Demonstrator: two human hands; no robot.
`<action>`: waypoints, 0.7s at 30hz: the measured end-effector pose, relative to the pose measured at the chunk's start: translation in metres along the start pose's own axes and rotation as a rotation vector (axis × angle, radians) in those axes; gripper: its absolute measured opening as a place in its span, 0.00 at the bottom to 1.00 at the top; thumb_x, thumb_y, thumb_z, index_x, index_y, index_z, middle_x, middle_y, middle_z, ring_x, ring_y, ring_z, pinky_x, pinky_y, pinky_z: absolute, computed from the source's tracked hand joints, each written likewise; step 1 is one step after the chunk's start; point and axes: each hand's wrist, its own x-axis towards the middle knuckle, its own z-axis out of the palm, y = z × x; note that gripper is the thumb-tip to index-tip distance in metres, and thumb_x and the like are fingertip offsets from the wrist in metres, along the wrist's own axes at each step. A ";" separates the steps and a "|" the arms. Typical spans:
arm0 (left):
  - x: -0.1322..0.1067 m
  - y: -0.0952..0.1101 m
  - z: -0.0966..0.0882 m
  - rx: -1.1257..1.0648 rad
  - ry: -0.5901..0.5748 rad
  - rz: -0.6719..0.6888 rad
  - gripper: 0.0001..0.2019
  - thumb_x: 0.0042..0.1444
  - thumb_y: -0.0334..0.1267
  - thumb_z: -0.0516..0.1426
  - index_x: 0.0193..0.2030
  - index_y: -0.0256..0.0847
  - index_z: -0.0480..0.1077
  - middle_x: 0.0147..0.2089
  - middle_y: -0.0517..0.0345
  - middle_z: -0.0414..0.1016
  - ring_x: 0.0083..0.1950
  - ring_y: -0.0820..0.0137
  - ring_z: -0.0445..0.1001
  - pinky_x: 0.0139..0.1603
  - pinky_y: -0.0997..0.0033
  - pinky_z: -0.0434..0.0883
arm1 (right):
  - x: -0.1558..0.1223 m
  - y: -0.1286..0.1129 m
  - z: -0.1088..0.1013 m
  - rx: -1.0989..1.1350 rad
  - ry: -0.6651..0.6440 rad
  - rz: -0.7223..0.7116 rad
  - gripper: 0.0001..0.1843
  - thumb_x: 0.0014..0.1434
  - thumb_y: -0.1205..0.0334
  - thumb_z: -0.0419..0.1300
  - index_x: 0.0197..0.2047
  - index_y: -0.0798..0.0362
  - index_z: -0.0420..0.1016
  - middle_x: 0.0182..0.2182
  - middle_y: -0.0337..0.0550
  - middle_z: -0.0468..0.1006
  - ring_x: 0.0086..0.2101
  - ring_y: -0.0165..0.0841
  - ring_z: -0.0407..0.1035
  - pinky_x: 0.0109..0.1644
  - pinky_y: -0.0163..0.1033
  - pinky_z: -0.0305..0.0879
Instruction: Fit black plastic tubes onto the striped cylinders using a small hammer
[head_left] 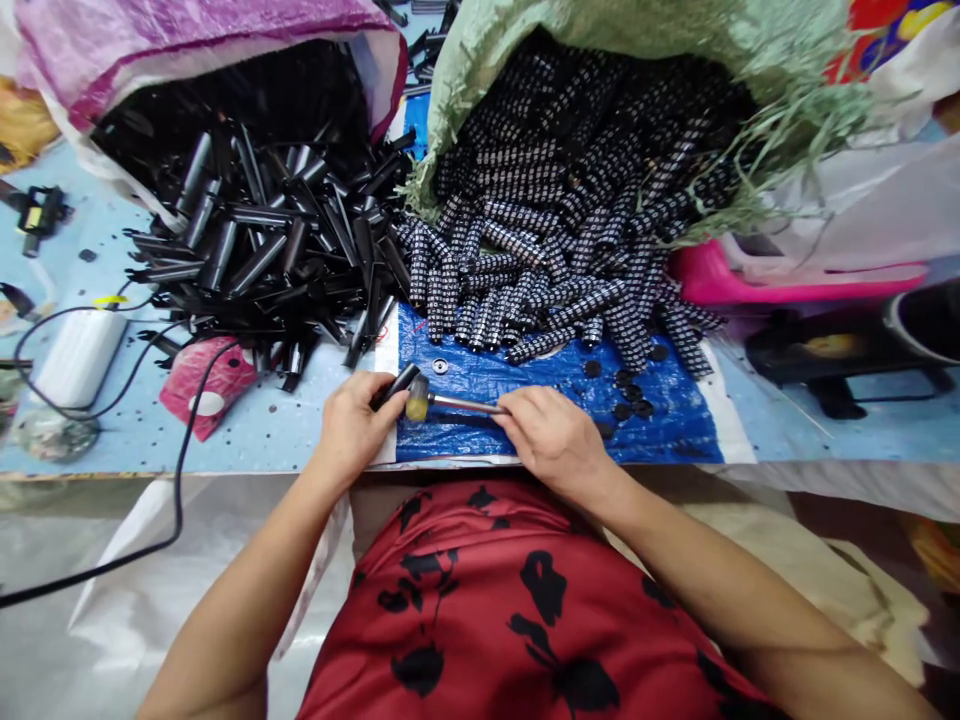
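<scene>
My left hand [352, 425] is closed around a short black tube [397, 385] at the table's front edge. My right hand [551, 440] grips the metal handle of a small hammer [450, 403]. Its yellowish head [417, 400] rests against the end of the black tube. Both hands lie over a blue sheet [525, 385] on the table. Several small black round caps [622, 395] lie on the sheet just right of my right hand.
A pile of plain black tubes [277, 240] spills from a purple sack [187, 40] at left. Patterned black-and-white tubes [555, 220] spill from a green sack [600, 40]. A white device [79, 355] with a black cable [180, 450] lies at far left. A pink tray [787, 280] sits at right.
</scene>
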 end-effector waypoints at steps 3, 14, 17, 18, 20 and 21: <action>0.006 -0.006 0.000 -0.029 -0.147 -0.076 0.18 0.54 0.52 0.67 0.44 0.41 0.80 0.34 0.56 0.76 0.34 0.68 0.71 0.36 0.69 0.65 | 0.009 0.000 -0.001 0.092 0.137 0.023 0.11 0.73 0.66 0.53 0.54 0.56 0.73 0.39 0.50 0.79 0.39 0.37 0.73 0.44 0.42 0.71; 0.033 0.002 -0.004 -0.112 -0.347 -0.225 0.22 0.40 0.52 0.72 0.30 0.41 0.68 0.25 0.64 0.67 0.27 0.72 0.62 0.28 0.71 0.56 | 0.027 -0.015 -0.007 0.145 0.144 -0.189 0.13 0.74 0.63 0.53 0.55 0.57 0.74 0.38 0.48 0.80 0.37 0.34 0.74 0.42 0.39 0.71; 0.043 0.010 -0.001 -0.086 -0.411 -0.234 0.22 0.40 0.51 0.72 0.29 0.42 0.66 0.24 0.65 0.66 0.25 0.73 0.61 0.27 0.71 0.55 | 0.021 -0.022 -0.002 0.088 -0.027 -0.270 0.12 0.74 0.61 0.55 0.49 0.57 0.78 0.31 0.44 0.78 0.31 0.33 0.71 0.35 0.39 0.69; 0.043 0.013 -0.001 -0.050 -0.408 -0.224 0.22 0.41 0.50 0.72 0.29 0.42 0.65 0.24 0.65 0.67 0.25 0.73 0.61 0.27 0.71 0.54 | 0.019 -0.022 -0.001 0.060 -0.079 -0.270 0.12 0.73 0.60 0.56 0.47 0.57 0.79 0.29 0.43 0.76 0.29 0.32 0.70 0.33 0.40 0.67; 0.040 0.016 -0.013 0.073 -0.377 -0.169 0.18 0.44 0.45 0.70 0.28 0.42 0.65 0.24 0.64 0.67 0.26 0.73 0.61 0.27 0.71 0.53 | 0.015 -0.018 -0.001 0.077 -0.098 -0.276 0.12 0.73 0.60 0.56 0.47 0.56 0.80 0.30 0.43 0.77 0.29 0.32 0.70 0.33 0.39 0.67; 0.035 0.015 -0.024 0.130 -0.386 -0.134 0.17 0.45 0.43 0.69 0.27 0.42 0.64 0.24 0.64 0.66 0.26 0.72 0.61 0.27 0.71 0.53 | 0.013 -0.014 -0.002 0.118 -0.075 -0.280 0.12 0.73 0.60 0.56 0.48 0.56 0.80 0.31 0.44 0.79 0.30 0.31 0.71 0.34 0.39 0.68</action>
